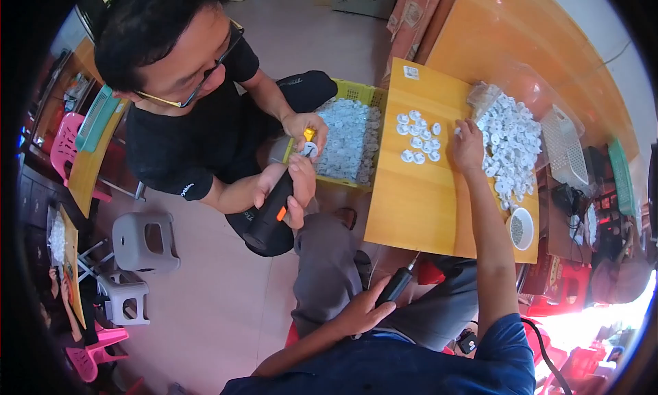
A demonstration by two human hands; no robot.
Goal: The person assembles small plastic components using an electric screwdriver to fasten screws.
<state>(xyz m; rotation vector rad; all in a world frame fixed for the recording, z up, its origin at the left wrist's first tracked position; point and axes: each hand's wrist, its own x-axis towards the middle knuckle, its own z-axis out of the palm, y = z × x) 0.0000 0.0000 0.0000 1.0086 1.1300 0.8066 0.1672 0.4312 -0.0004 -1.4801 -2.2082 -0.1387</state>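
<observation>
One black electric screwdriver (395, 285) is gripped by the closed left hand (360, 311), right hand (468, 147) laid half open on the far pile of white round parts (510, 145), about thirteen parts (418, 136) are spread on one wooden board (411, 210), one small bowl (521, 228) at the right.

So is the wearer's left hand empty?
No, the left hand grips a slim black electric screwdriver held over the lap, bit pointing up toward the wooden board.

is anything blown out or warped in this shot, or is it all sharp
Head view: daylight glare washes out the lower right corner by the red chairs; fisheye bends the yellow table edges and blackens the rim; the centre is sharp, including the right hand at the white parts.
</observation>
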